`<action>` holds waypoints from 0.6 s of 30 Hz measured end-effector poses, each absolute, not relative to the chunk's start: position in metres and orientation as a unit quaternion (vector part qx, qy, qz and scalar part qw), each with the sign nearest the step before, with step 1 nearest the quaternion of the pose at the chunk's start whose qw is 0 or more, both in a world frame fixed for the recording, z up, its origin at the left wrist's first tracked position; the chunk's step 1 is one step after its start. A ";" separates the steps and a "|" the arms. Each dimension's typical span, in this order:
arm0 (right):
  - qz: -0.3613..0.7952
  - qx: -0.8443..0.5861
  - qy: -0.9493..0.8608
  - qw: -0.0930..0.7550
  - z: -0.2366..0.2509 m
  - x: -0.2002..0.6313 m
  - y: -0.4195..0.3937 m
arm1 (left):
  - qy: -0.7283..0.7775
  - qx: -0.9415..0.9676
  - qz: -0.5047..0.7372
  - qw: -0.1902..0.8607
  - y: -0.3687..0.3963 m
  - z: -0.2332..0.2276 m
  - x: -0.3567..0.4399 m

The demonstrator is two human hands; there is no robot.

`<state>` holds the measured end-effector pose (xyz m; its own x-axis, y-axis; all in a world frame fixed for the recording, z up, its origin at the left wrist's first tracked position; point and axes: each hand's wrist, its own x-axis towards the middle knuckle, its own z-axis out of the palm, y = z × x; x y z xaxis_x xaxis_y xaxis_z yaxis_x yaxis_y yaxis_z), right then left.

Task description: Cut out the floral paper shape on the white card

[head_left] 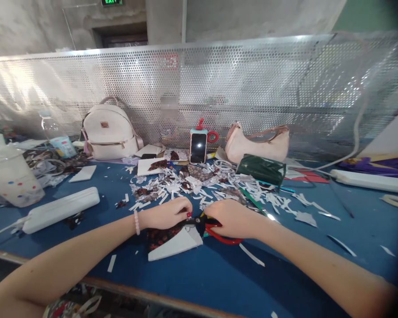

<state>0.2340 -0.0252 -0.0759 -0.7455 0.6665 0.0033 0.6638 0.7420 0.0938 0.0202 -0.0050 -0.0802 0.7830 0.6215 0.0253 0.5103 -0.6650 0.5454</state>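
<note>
My right hand [230,216] is closed around the red handles of a pair of scissors [223,238], whose dark blades point left toward my other hand. Pinched in my left hand [175,211] is a piece of dark patterned fabric [161,236]. A white piece of paper or card [177,246] lies against the fabric, just under the blades; whether the blades are cutting into it is hard to see. Just beyond both hands spreads a heap of white paper scraps [199,187] mixed with dark fabric bits.
A phone [198,148] stands upright at the back, between a cream backpack [108,128] and a pale handbag [258,145]. A dark green pouch [262,169] lies before the handbag. Left are a power strip [63,210] and a plastic cup [16,176]. A perforated metal panel [205,88] closes off the back.
</note>
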 end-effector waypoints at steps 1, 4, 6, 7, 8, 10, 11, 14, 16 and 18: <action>0.043 0.356 0.933 0.012 -0.075 0.235 -0.025 | 0.326 0.898 0.114 0.274 -0.004 -0.081 0.020; 0.033 0.357 0.933 0.013 -0.071 0.243 -0.023 | 0.371 0.867 0.141 0.301 -0.003 -0.082 0.018; 0.035 0.367 0.929 0.015 -0.068 0.251 -0.021 | 0.389 0.852 0.159 0.312 -0.002 -0.083 0.017; 0.039 0.377 0.925 0.011 -0.067 0.256 -0.019 | 0.392 0.847 0.170 0.317 -0.003 -0.084 0.018; 0.044 0.386 0.921 0.006 -0.066 0.261 -0.017 | 0.393 0.841 0.186 0.322 -0.003 -0.084 0.018; 0.053 0.402 0.914 -0.010 -0.066 0.272 -0.011 | 0.387 0.832 0.246 0.311 -0.005 -0.084 0.018; 0.065 0.412 0.909 -0.020 -0.067 0.277 -0.008 | 0.382 0.827 0.293 0.289 -0.005 -0.083 0.017; 0.122 0.437 0.888 -0.072 -0.072 0.291 0.002 | 0.329 0.792 0.491 0.153 -0.006 -0.072 0.006; 0.159 0.452 0.872 -0.100 -0.076 0.298 0.009 | 0.230 0.767 0.599 0.028 -0.005 -0.061 -0.009; 0.181 0.468 0.858 -0.114 -0.080 0.303 0.014 | 0.195 0.738 0.643 -0.064 -0.001 -0.049 -0.025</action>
